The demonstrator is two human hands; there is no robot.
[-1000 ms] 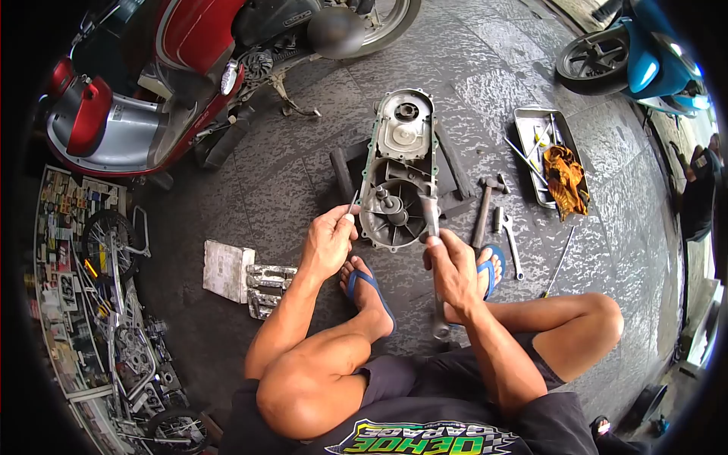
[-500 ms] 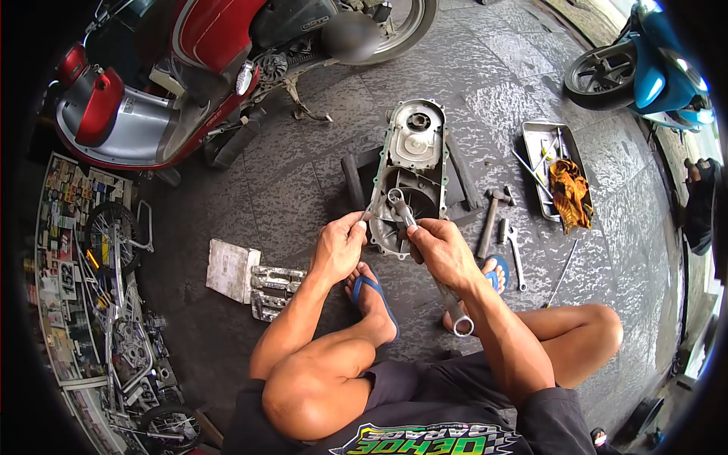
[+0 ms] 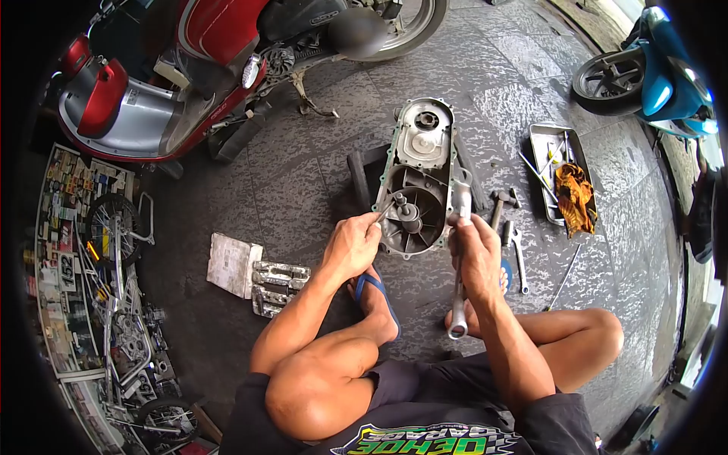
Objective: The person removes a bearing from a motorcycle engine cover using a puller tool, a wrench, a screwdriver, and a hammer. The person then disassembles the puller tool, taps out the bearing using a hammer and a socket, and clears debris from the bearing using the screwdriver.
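In front of me a long cast-metal engine case [image 3: 426, 155] rests on a dark stand. My left hand [image 3: 353, 246] is closed at the lower left edge of the case, round a slim metal tool [image 3: 385, 213] whose kind I cannot make out. The tool reaches toward a round metal piece [image 3: 409, 217] that stands inside the lower hollow. To the right of the case, my right hand [image 3: 478, 254] is wrapped round a long double-ended ring spanner [image 3: 458, 307]. One ring points back toward me, and the other end lies beside the case's right edge.
A hammer [image 3: 501, 203] and a combination spanner [image 3: 520, 262] lie at right, near a metal tray [image 3: 538, 136] holding tools and an orange rag [image 3: 574, 197]. A white box [image 3: 230, 264] lies left. A red scooter [image 3: 220, 45] and a blue one [image 3: 663, 83] stand behind.
My right hand has moved right with the ring spanner, whose far end has left the space over the case's lower hollow. The round metal piece there now shows. My left hand stays nearly in place.
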